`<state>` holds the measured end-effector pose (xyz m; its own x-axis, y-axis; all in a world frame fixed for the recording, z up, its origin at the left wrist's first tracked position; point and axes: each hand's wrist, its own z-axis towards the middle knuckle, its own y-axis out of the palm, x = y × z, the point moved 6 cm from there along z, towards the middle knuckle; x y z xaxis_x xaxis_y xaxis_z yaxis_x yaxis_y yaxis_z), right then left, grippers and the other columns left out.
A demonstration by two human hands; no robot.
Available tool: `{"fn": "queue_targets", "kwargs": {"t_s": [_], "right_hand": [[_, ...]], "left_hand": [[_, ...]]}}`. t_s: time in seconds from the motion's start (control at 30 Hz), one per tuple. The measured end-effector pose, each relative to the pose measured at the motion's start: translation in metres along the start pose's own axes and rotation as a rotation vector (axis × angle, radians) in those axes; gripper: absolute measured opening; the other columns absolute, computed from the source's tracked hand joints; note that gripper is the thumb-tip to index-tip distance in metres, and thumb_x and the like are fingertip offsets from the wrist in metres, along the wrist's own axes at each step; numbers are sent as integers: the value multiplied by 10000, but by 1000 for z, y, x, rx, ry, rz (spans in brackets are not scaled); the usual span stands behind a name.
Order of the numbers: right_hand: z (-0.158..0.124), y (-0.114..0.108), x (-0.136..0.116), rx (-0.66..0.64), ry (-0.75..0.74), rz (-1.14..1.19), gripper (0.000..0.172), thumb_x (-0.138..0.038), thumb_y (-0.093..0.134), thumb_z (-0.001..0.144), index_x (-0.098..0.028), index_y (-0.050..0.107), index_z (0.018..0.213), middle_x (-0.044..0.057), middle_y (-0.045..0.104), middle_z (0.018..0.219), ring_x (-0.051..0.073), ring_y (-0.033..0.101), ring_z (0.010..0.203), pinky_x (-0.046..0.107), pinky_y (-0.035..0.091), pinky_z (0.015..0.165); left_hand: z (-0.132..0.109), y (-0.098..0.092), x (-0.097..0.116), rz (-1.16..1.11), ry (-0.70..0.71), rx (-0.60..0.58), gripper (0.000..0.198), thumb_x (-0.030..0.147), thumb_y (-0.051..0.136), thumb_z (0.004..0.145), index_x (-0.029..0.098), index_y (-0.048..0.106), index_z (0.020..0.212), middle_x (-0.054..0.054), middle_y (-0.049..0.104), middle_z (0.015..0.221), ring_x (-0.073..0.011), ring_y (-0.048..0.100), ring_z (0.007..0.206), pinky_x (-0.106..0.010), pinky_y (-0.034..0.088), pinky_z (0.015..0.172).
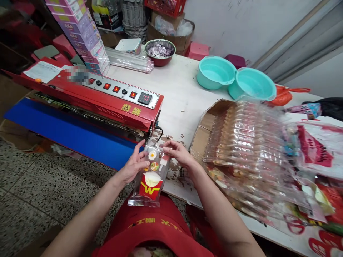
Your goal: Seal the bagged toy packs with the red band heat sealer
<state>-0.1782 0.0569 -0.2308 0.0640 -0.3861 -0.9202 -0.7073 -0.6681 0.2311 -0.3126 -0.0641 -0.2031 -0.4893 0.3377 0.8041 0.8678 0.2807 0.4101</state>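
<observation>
A clear plastic bag (144, 178) hangs upright in front of me, at the near right end of a red band sealer (125, 101). Inside it are a toy fried egg (152, 155), a small round toy with a coloured pattern (154, 166), a toy ice pop (163, 162) and a red toy fries carton with a yellow W (150, 187). My left hand (132, 164) grips the bag's left side, thumb across its front. Near the bag's upper right edge, my right hand (177, 151) pinches the plastic with bent fingers.
A blue conveyor belt (72, 132) runs along the sealer's front. To my right, a cardboard box (202, 128) holds many filled clear bags (243, 132). Two turquoise basins (217, 73), a metal bowl (160, 50) of small packets and stacked boxes (83, 39) stand farther back.
</observation>
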Motion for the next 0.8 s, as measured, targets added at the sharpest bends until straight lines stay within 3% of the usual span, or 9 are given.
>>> {"fn": "queue_targets", "kwargs": {"t_s": [0.1, 0.2, 0.3, 0.4, 0.47, 0.57, 0.67, 0.8], "right_hand": [[4, 0, 6, -19, 75, 52, 405, -454, 843, 570, -170, 672, 804, 11, 694, 797, 130, 601, 631, 261, 492, 600], [3, -1, 2, 14, 46, 38, 378, -482, 833, 570, -164, 689, 715, 41, 716, 866, 152, 626, 696, 289, 499, 665], [-3, 13, -16, -81, -51, -58, 333, -481, 811, 613, -174, 715, 700, 53, 720, 928, 183, 646, 807, 329, 496, 781], [-8, 31, -36, -197, -143, -173, 288, -468, 773, 679, -186, 734, 718, 50, 713, 954, 199, 644, 871, 348, 485, 836], [-9, 36, -42, -216, -161, -224, 288, -477, 764, 685, -191, 737, 710, 47, 714, 929, 210, 642, 888, 350, 490, 828], [-6, 32, -34, -189, -112, -265, 309, -493, 775, 655, -191, 744, 713, 42, 724, 858, 216, 646, 837, 344, 508, 765], [-3, 23, -19, -118, -63, -261, 332, -492, 779, 643, -181, 760, 757, 41, 733, 789, 194, 641, 709, 329, 512, 687], [-4, 19, -9, -2, -50, -198, 301, -463, 782, 638, -183, 765, 748, 51, 743, 778, 194, 648, 688, 330, 512, 685]], "left_hand": [[0, -1, 0, 27, 41, -13, 973, 176, 724, 695, 369, 165, 1468, -44, 580, 1077, -217, 619, 1020, -328, 508, 841], [1, -5, 3, 157, 62, 10, 956, 224, 725, 710, 376, 170, 1473, -60, 543, 1148, -203, 622, 980, -313, 508, 806], [6, -7, 25, 440, 109, 18, 834, 301, 737, 716, 375, 320, 1434, -77, 492, 1282, -188, 619, 933, -307, 499, 795], [12, 3, 57, 773, 169, -138, 369, 366, 726, 721, 267, 676, 1073, -52, 590, 1127, -200, 590, 922, -293, 463, 825], [13, 4, 75, 954, 187, -178, 177, 387, 737, 697, 233, 706, 779, -33, 620, 899, -199, 569, 830, -280, 446, 786], [9, -2, 96, 1145, 262, -42, 158, 361, 770, 658, 242, 667, 667, -17, 581, 750, -195, 537, 731, -264, 415, 719], [0, -4, 99, 1211, 362, 111, 122, 312, 737, 707, 242, 642, 673, -31, 593, 776, -215, 558, 818, -257, 392, 730], [1, -14, 71, 891, 314, 228, 140, 346, 701, 750, 233, 639, 805, -39, 655, 870, -207, 592, 844, -265, 420, 732]]}}
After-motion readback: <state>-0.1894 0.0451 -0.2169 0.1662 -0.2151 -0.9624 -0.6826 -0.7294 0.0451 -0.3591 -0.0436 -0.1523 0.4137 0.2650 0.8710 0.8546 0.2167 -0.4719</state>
